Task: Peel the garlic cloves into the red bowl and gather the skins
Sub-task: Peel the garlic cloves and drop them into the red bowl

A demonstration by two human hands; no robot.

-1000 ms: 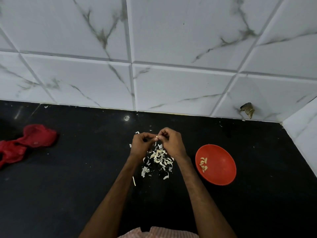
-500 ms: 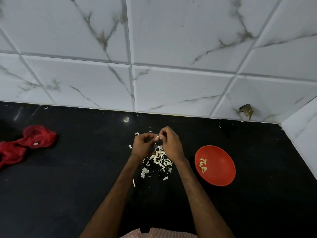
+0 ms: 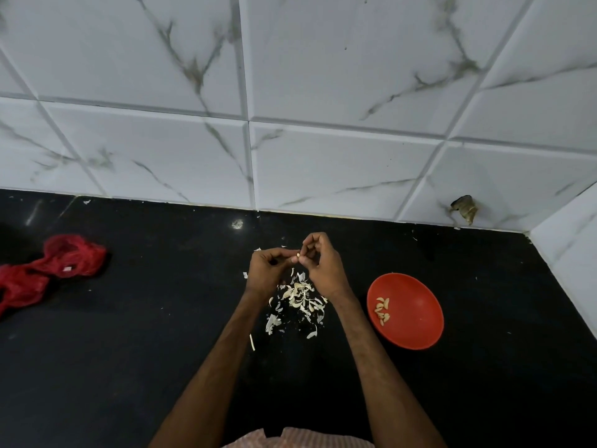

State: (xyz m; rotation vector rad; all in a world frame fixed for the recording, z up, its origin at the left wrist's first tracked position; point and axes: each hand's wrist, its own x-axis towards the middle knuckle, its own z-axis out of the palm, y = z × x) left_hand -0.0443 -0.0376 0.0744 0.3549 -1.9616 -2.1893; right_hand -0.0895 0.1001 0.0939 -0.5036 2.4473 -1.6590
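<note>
A small garlic clove (image 3: pixel 298 254) is pinched between the fingertips of both hands above a black counter (image 3: pixel 129 367). The left hand (image 3: pixel 268 270) is curled, its thumb and forefinger closed on the clove's left end. The right hand (image 3: pixel 323 266) is also curled, and its fingertips grasp the same clove from the right. Only a pale tip of the clove is seen between the thumbs, so how much skin is left on it cannot be told.

Directly below the hands, a loose pile of skins (image 3: pixel 300 297) is spread on the counter, with a few stray flakes scattered just to its left and toward the wall. The bowl (image 3: pixel 416 328) is set to the right of the pile, near the right forearm but apart from it. Several peeled cloves (image 3: pixel 382 310) are gathered against its left inner side.

Far to the left, a crumpled red mesh (image 3: pixel 55 266) is laid on the counter. The counter is backed by a wall (image 3: pixel 323 76) of white marbled tiles, and a broken hole (image 3: pixel 465 206) is seen low in one tile at the right. A strip of striped cloth (image 3: pixel 290 439) is visible at the bottom edge.
</note>
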